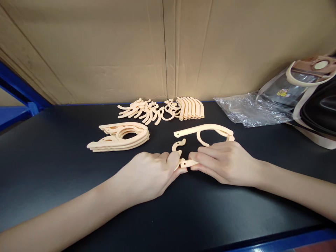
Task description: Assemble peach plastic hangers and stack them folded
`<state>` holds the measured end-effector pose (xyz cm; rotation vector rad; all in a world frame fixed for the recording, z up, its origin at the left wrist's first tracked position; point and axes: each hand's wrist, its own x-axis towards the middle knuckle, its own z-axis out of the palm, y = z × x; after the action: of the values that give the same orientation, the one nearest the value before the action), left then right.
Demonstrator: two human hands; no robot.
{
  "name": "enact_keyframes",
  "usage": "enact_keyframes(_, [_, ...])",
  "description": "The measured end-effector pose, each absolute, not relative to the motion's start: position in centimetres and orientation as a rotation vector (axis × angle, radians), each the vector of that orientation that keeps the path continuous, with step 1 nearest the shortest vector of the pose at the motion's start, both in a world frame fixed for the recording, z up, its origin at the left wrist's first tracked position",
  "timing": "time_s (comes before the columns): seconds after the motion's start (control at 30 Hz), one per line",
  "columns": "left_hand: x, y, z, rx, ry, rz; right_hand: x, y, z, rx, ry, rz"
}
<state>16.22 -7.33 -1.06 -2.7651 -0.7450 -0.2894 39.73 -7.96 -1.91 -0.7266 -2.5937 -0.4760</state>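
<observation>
My right hand (pixel 223 162) is closed on a cream plastic folding hanger (pixel 202 128), whose upper arm and curved hook show above the fingers. The hanger's lower arm end (pixel 187 163), with a small hole, sticks out toward my left hand (pixel 157 171). Between thumb and fingers, my left hand pinches a small cream curved piece (pixel 179 163) against that end; most of it is hidden. Just above the left fingertips is a curved cream piece (pixel 177 144) with a hole. Whether it joins the pinched piece, I cannot tell.
Stacked folded hangers (pixel 120 142) lie left on the black table (pixel 168 217). Behind them are loose curved pieces (pixel 143 109), hooks (pixel 169 110) and a row of hanger arms (pixel 191 107). Clear plastic bag (pixel 249 112), bottle (pixel 286 92) and black bag (pixel 321 105) sit right; cardboard (pixel 105 52) stands behind.
</observation>
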Motion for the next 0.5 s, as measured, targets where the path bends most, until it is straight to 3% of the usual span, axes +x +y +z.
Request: enact_keyframes(0.5, [16.21,-7.51,-1.00,-2.616,-0.647,-0.314,39.76,-8.00,-2.05,-0.712,-2.597,-0.378])
